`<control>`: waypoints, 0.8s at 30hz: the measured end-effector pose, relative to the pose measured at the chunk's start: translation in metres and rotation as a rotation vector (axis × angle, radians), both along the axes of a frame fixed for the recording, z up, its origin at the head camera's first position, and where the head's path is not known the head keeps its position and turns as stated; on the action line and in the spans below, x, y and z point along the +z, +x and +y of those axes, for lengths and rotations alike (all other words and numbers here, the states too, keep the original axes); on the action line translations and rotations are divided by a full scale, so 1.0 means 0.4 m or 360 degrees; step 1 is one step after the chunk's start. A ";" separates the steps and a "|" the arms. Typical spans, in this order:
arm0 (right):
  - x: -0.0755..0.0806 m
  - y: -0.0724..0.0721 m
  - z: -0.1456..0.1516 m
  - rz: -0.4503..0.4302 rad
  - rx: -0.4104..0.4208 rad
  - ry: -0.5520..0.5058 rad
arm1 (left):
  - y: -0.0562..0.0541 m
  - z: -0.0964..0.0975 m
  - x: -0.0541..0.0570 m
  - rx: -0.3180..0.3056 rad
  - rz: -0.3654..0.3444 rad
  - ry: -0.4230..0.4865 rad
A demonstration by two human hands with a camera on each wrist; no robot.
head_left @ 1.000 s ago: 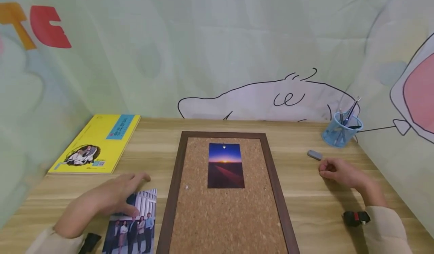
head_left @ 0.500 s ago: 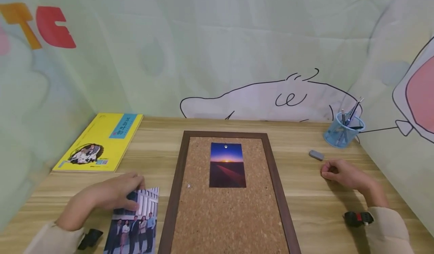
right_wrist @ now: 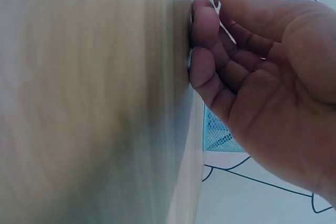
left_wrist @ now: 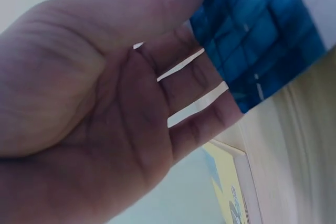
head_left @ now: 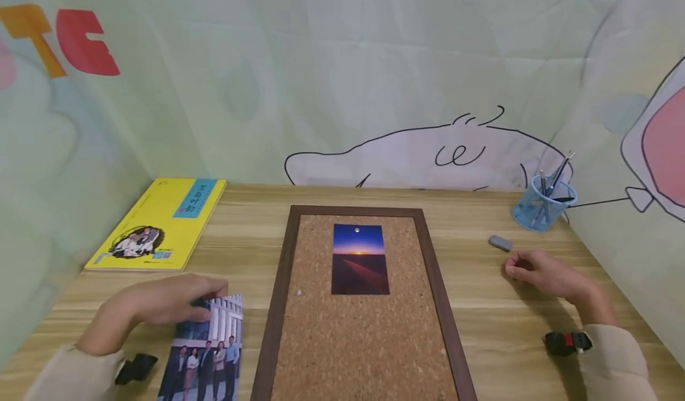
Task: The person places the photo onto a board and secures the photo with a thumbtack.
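Note:
My left hand holds a photo of several people in front of a building. In the left wrist view the thumb lies across the blue corner of the photo, with the fingers behind it. My right hand rests on the table with loosely curled fingers, thumb and forefinger close together, near a grey eraser. No object shows clearly in it in the right wrist view. Between the hands lies a cork board with a dark wooden frame. A sunset photo is fixed to it by a pin near its top edge.
At the back left lies a yellow book. A blue mesh pen holder with several pens stands at the back right. A printed cloth wall closes off the table's back and sides. Small pale specks show on the cork.
My left hand has closed its thumb and fingers on the photo's top edge, and photo and hand have shifted slightly left. The right hand stays in place.

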State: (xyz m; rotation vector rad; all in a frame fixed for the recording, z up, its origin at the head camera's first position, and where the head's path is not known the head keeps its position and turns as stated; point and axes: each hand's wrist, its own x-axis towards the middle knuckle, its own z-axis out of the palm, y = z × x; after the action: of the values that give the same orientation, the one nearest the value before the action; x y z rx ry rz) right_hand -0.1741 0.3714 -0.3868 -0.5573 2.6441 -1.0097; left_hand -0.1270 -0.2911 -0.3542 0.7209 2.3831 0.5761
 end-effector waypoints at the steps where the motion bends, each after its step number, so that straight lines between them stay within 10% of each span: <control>1: 0.000 0.000 -0.002 -0.0019 -0.0002 -0.0029 | -0.002 -0.004 0.002 -0.0023 0.0011 -0.0014; 8: 0.007 -0.019 -0.031 -0.0169 0.0031 -0.0167 | -0.040 -0.012 0.022 0.0069 -0.0172 -0.0005; 24: 0.063 -0.078 -0.147 -0.0004 -0.0054 -0.0066 | -0.085 0.083 0.068 -0.0034 -0.0117 0.0064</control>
State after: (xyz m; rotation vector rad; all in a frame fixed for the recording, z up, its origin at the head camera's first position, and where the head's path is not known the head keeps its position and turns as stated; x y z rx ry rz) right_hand -0.2052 0.3126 -0.3618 -0.5211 2.6441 -1.0766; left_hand -0.1611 -0.2581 -0.3271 0.7294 2.2996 0.6321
